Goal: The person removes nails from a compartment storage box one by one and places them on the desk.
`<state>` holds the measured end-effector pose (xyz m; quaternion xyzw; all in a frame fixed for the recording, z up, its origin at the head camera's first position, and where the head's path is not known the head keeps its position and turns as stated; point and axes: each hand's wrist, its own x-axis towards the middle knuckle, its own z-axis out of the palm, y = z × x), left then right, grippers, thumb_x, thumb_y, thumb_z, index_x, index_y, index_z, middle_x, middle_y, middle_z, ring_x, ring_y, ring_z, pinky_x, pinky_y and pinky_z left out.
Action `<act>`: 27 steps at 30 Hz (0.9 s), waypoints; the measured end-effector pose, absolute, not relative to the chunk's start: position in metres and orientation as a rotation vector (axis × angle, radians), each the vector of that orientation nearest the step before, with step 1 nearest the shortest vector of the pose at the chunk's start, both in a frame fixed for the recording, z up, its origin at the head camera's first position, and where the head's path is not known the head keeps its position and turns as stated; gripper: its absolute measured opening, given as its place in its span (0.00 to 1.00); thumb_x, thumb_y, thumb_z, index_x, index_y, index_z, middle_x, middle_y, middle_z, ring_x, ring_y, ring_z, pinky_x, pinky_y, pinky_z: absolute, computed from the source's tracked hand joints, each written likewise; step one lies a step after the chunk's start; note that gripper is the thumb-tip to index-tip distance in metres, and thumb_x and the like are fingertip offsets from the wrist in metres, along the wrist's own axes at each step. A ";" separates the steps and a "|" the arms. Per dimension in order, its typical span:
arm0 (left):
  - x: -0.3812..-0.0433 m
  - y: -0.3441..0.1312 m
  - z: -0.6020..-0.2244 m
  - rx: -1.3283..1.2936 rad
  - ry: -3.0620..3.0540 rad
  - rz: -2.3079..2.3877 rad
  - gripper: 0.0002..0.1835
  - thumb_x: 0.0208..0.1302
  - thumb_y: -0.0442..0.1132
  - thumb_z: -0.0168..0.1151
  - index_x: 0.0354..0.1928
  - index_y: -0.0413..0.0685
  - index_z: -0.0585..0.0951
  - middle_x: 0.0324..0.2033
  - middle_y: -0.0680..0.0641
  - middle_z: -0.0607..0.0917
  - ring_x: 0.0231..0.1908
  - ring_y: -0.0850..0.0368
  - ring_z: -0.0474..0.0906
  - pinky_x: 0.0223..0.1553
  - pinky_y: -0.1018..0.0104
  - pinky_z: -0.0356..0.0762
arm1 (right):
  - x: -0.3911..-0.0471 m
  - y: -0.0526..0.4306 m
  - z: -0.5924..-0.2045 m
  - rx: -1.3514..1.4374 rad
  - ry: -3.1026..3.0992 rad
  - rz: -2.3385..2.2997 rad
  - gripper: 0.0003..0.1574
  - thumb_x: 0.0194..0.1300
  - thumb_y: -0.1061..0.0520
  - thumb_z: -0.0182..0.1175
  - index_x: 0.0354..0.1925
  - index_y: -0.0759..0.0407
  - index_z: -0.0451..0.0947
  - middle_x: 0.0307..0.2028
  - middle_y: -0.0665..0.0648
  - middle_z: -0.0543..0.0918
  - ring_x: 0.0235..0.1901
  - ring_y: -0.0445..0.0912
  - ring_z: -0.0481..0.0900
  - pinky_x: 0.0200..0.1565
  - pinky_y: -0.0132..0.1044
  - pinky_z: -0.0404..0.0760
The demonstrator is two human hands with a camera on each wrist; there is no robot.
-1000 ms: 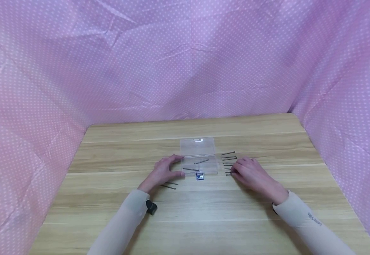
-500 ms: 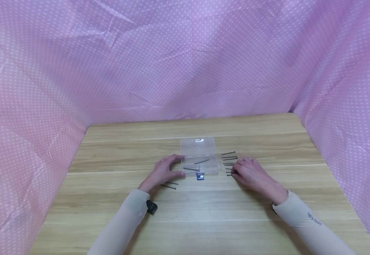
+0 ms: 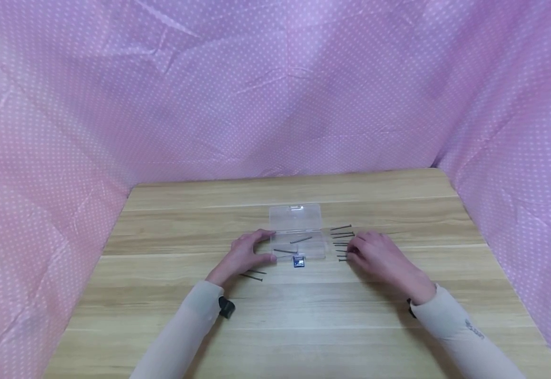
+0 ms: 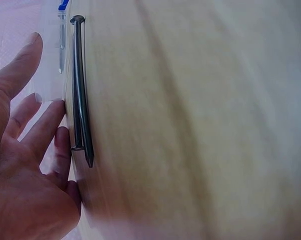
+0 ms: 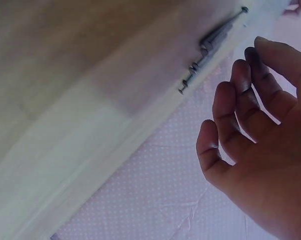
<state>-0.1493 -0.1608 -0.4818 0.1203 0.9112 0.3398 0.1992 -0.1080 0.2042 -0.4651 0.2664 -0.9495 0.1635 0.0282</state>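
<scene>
A clear plastic box (image 3: 311, 248) lies on the table with its lid (image 3: 294, 217) folded back and a few nails (image 3: 285, 251) inside. My left hand (image 3: 243, 253) holds its left end, thumb at the front corner and forefinger at the back one. In the left wrist view, thumb and fingers (image 4: 48, 127) are spread at the box. My right hand (image 3: 375, 258) is beside a row of several nails (image 3: 342, 228) to the right of the box. In the right wrist view its fingers (image 5: 223, 107) are loosely bent, the thumb near the forefinger tip, with nothing visible between them.
A small blue-and-white square (image 3: 298, 261) is at the box's front edge. Two more nails (image 4: 80, 85) lie near my left wrist. The wood-grain table (image 3: 285, 337) is bordered by pink dotted cloth (image 3: 275, 105) at the back and sides.
My right hand has shifted slightly right and its fingertips have drawn back, showing more of the nearest nails. My left hand and the box keep their places.
</scene>
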 end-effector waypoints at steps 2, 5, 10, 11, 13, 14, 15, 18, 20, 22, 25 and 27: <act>-0.151 -0.161 -0.482 0.333 2.541 0.950 0.37 0.61 0.56 0.75 0.72 0.66 0.74 0.71 0.52 0.74 0.72 0.42 0.63 0.73 0.36 0.52 | -0.110 0.203 -0.462 0.817 -2.924 0.527 0.05 0.63 0.57 0.73 0.37 0.54 0.85 0.34 0.49 0.82 0.38 0.51 0.81 0.40 0.51 0.80; -0.151 -0.161 -0.482 0.344 2.544 0.957 0.36 0.61 0.56 0.75 0.72 0.66 0.75 0.71 0.52 0.75 0.72 0.42 0.64 0.73 0.35 0.51 | -0.112 0.201 -0.458 0.815 -2.901 0.556 0.05 0.64 0.58 0.72 0.39 0.56 0.86 0.35 0.50 0.84 0.38 0.51 0.83 0.42 0.53 0.83; -0.152 -0.162 -0.481 0.360 2.549 0.953 0.36 0.61 0.56 0.75 0.71 0.66 0.75 0.71 0.51 0.75 0.71 0.42 0.64 0.73 0.35 0.52 | -0.114 0.196 -0.454 0.806 -2.830 0.612 0.06 0.66 0.60 0.70 0.42 0.59 0.85 0.38 0.55 0.86 0.39 0.53 0.84 0.45 0.54 0.84; -0.152 -0.162 -0.481 0.362 2.550 0.953 0.36 0.61 0.55 0.75 0.71 0.65 0.75 0.71 0.51 0.75 0.71 0.42 0.64 0.73 0.35 0.52 | -0.114 0.195 -0.454 0.805 -2.813 0.626 0.07 0.66 0.61 0.70 0.42 0.60 0.85 0.38 0.55 0.86 0.38 0.52 0.84 0.45 0.53 0.85; -0.152 -0.162 -0.481 0.362 2.551 0.950 0.36 0.61 0.55 0.75 0.72 0.66 0.75 0.71 0.52 0.75 0.72 0.42 0.64 0.73 0.36 0.52 | -0.115 0.192 -0.453 0.798 -2.784 0.658 0.07 0.65 0.62 0.70 0.42 0.60 0.85 0.37 0.55 0.86 0.37 0.52 0.85 0.43 0.52 0.85; -0.152 -0.162 -0.482 0.363 2.551 0.950 0.36 0.61 0.55 0.75 0.72 0.66 0.75 0.71 0.52 0.75 0.72 0.42 0.65 0.73 0.36 0.53 | -0.115 0.190 -0.452 0.794 -2.774 0.672 0.07 0.64 0.62 0.71 0.42 0.60 0.85 0.37 0.55 0.86 0.37 0.51 0.85 0.42 0.51 0.85; -0.152 -0.162 -0.482 0.363 2.551 0.949 0.36 0.61 0.55 0.75 0.72 0.66 0.75 0.71 0.52 0.75 0.72 0.42 0.65 0.73 0.36 0.53 | -0.115 0.189 -0.451 0.789 -2.764 0.688 0.07 0.64 0.62 0.71 0.42 0.60 0.85 0.37 0.55 0.86 0.36 0.51 0.85 0.41 0.51 0.85; -0.152 -0.162 -0.483 0.369 2.555 0.947 0.36 0.61 0.56 0.75 0.72 0.66 0.74 0.71 0.52 0.75 0.71 0.42 0.65 0.73 0.37 0.54 | -0.116 0.184 -0.449 0.771 -2.750 0.720 0.07 0.64 0.62 0.71 0.42 0.60 0.85 0.37 0.54 0.87 0.37 0.50 0.85 0.40 0.49 0.85; -0.152 -0.162 -0.483 0.374 2.558 0.949 0.37 0.61 0.56 0.75 0.72 0.65 0.75 0.71 0.51 0.75 0.71 0.42 0.65 0.73 0.37 0.54 | -0.117 0.180 -0.448 0.768 -2.737 0.733 0.07 0.65 0.61 0.71 0.42 0.59 0.85 0.37 0.54 0.87 0.37 0.49 0.85 0.39 0.49 0.85; -0.151 -0.162 -0.483 0.379 2.563 0.949 0.37 0.61 0.56 0.75 0.72 0.64 0.75 0.71 0.51 0.76 0.71 0.42 0.66 0.73 0.37 0.54 | -0.118 0.176 -0.447 0.775 -2.719 0.743 0.06 0.65 0.61 0.71 0.41 0.59 0.86 0.36 0.53 0.87 0.37 0.49 0.86 0.39 0.49 0.84; -0.151 -0.161 -0.483 0.377 2.563 0.948 0.37 0.61 0.56 0.75 0.72 0.64 0.75 0.71 0.51 0.76 0.72 0.42 0.65 0.74 0.37 0.52 | -0.121 0.168 -0.446 0.801 -2.694 0.753 0.05 0.65 0.60 0.71 0.41 0.58 0.86 0.36 0.53 0.88 0.37 0.49 0.86 0.39 0.49 0.83; -0.150 -0.161 -0.483 0.374 2.562 0.951 0.37 0.61 0.55 0.75 0.72 0.64 0.75 0.71 0.51 0.76 0.72 0.41 0.65 0.74 0.37 0.51 | -0.122 0.164 -0.445 0.819 -2.684 0.763 0.05 0.65 0.60 0.71 0.40 0.58 0.86 0.37 0.53 0.88 0.38 0.49 0.86 0.39 0.49 0.83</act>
